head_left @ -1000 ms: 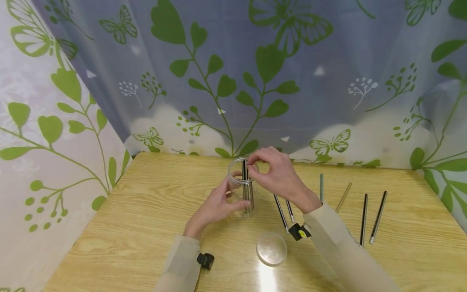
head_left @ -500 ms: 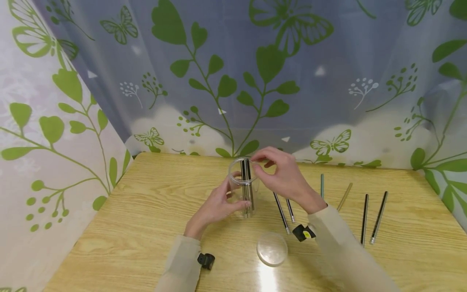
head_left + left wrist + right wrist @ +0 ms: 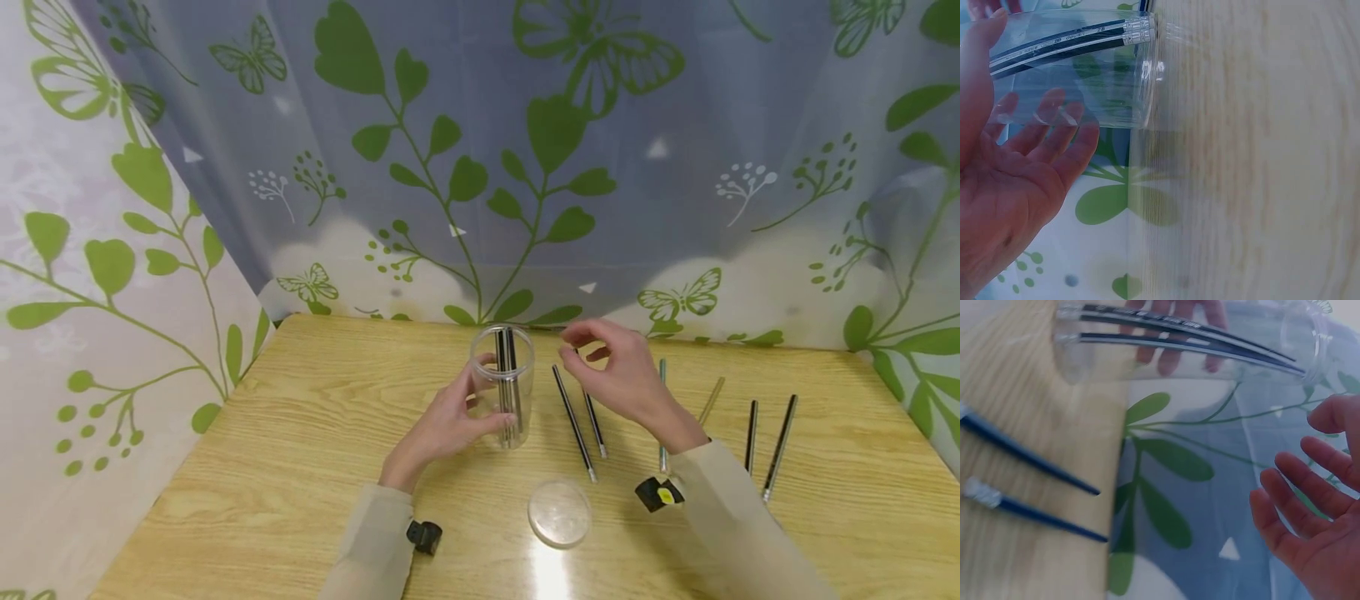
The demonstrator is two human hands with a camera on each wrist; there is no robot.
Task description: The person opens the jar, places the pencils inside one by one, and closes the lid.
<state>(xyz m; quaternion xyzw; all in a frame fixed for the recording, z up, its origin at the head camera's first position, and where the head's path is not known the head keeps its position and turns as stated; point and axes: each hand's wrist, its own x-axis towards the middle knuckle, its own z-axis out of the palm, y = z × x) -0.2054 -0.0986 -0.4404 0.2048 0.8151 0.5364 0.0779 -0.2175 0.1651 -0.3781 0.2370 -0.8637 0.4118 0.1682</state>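
My left hand (image 3: 447,423) holds a clear plastic jar (image 3: 527,404) upright on the table, thumb at its front and fingers round the far side. Dark pencils (image 3: 507,358) stand inside it, leaning together; the left wrist view shows their silver eraser ends (image 3: 1138,30) at the jar's bottom. To the right of the jar's mouth, my right hand (image 3: 621,372) hovers with loosely bent fingers and nothing in them. Two dark pencils (image 3: 574,425) lie on the table below it, one partly hidden by the hand.
A round clear lid (image 3: 559,513) lies in front of the jar. Farther right are a green pencil (image 3: 663,450), a tan pencil (image 3: 712,400) and two dark pencils (image 3: 780,446), partly behind the right arm. A patterned curtain (image 3: 480,167) hangs along the table's back edge.
My right hand has let go of a pencil at the jar's mouth and moved right, away from the jar. My left hand and the jar stay in place.
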